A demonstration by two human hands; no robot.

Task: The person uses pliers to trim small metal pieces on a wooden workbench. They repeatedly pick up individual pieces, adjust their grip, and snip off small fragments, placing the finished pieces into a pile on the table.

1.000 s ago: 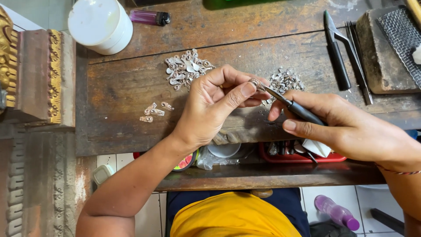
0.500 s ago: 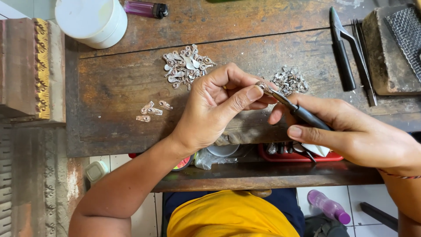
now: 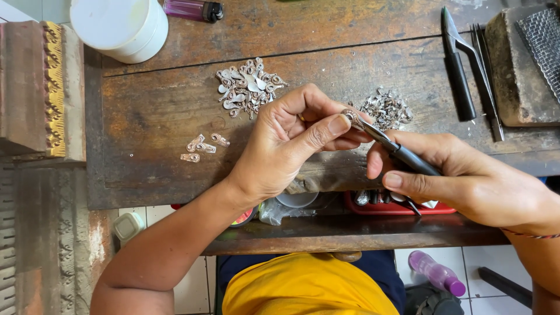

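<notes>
2 heaps of metal pieces (image 3: 249, 86) (image 3: 386, 107) flank bare bench (image 3: 326, 55).

The left hand (image 3: 291, 149) is held at the centre of the frame, its bare forearm running down to the lower left. Its thumb and forefinger are pinched together at their tips, with the other fingers curled beneath. The right hand (image 3: 466, 181) is placed at the right of centre, its forearm leaving at the lower right edge. Its fingers are closed in a grip, the thumb laid flat and pointing left. The two hands are brought close together, fingertips nearly meeting.
</notes>
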